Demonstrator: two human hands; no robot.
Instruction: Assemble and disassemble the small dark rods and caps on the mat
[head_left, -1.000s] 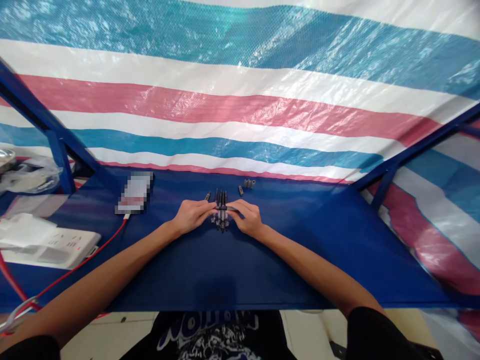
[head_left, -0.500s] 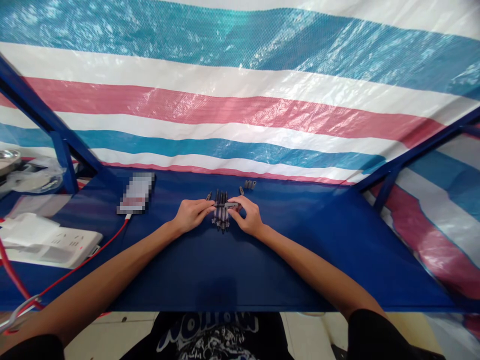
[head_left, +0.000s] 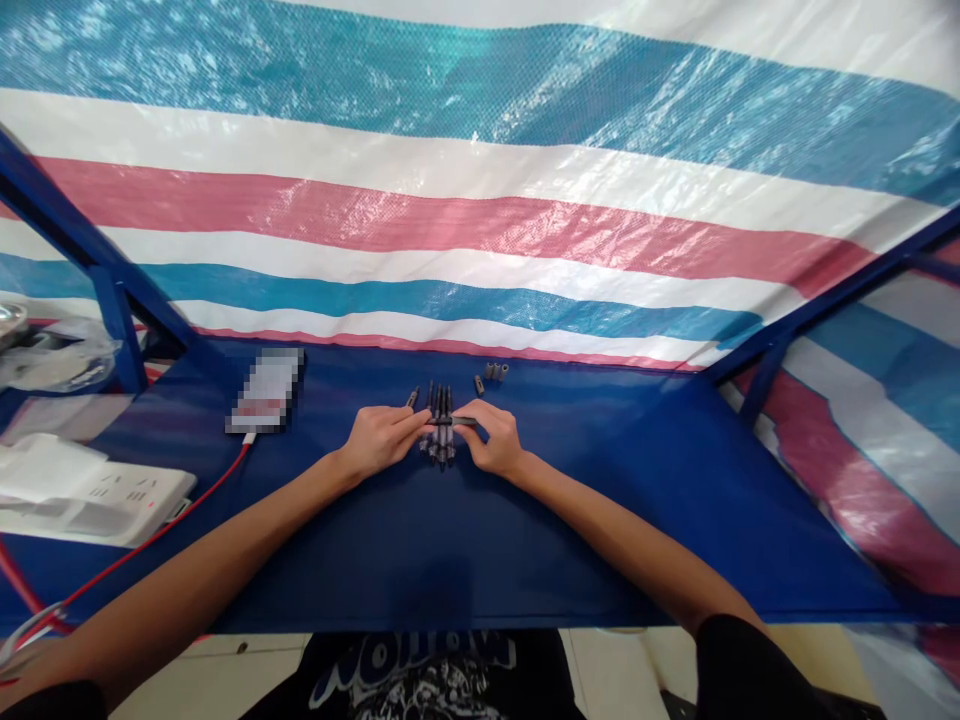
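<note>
Both my hands meet over a small row of dark pens lying on the blue table. One dark pen is held crosswise above the row: my left hand pinches its left end and my right hand pinches its right end. Just behind the row lie a single small grey cap and a little group of grey caps. Another short dark piece lies left of the pens' far ends.
A blurred-out phone with a red cable lies at the left. A white power strip sits at the far left. A striped tarp rises behind the table, with blue frame bars at the sides.
The crosswise pen stays pinched between both hands over the row; the hands have barely shifted. The view has drifted slightly.
</note>
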